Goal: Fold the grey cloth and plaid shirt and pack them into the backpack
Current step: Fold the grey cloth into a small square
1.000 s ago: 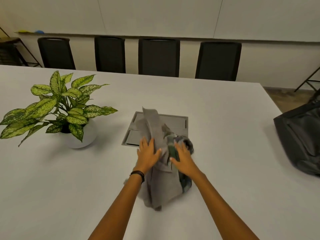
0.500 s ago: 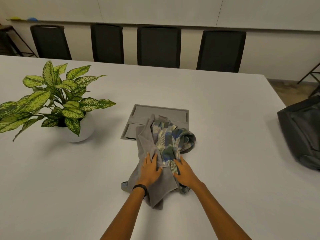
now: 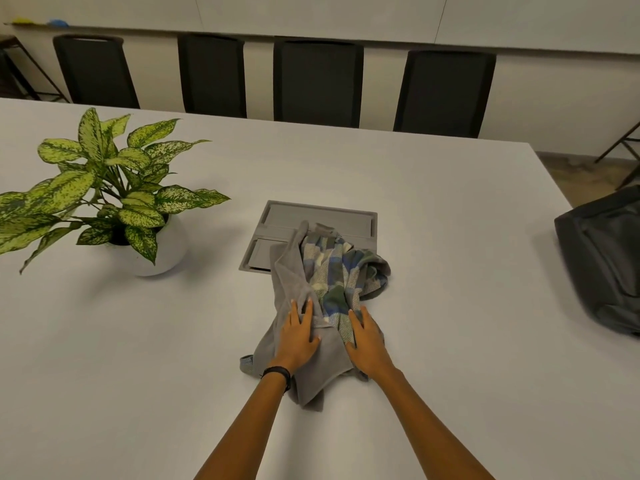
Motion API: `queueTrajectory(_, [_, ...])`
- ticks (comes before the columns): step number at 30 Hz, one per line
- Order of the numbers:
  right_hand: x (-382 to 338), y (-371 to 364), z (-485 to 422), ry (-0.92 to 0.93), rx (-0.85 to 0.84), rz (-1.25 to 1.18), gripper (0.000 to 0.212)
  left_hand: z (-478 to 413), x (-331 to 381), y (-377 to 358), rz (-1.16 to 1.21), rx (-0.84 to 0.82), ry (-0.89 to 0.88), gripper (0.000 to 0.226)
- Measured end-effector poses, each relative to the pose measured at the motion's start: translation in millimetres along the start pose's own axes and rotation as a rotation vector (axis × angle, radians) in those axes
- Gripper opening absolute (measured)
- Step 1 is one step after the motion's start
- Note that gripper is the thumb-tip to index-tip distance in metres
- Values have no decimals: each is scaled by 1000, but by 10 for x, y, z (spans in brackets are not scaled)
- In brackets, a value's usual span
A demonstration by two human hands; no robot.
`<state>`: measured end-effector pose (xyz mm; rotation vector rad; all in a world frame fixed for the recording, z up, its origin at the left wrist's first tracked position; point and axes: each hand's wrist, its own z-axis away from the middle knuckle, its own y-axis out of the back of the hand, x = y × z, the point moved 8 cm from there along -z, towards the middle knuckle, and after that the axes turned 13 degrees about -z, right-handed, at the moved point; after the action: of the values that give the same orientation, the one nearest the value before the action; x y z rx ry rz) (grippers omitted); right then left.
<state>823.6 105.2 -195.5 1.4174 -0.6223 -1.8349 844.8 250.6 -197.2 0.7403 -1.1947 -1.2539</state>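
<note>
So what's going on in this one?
A person presses both hands on a crumpled heap of clothes on the white table: the left hand on the grey cloth, the right hand at the edge of the plaid shirt. Neither is folded yet, and the backpack lies apart at the table's right edge.

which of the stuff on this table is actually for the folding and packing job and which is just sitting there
For the job: grey cloth, plaid shirt, backpack, left hand on the cloth, right hand on the shirt.

Just lying about: potted plant, grey hatch panel, black chairs.
</note>
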Motion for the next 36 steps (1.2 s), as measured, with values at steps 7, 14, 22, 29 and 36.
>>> queueTrajectory(7, [-148,102,180,15,272,-113,55,44,-39,-39,-4,33,-10,77])
queueTrajectory(14, [-184,-63,237,113,198,-240,58,111,61,99,-308,286,-147,59])
queueTrajectory(22, [-12,-357,222,-95,3,-290,133,86,75,135,-396,366,-142,52])
queueTrajectory(29, [-148,-178,212,-57,147,-351,45,-8,63,207,-293,412,-175,19])
queueTrajectory(36, [-162,-104,235,-84,182,-468,38,-42,182,242,-538,437,-299,25])
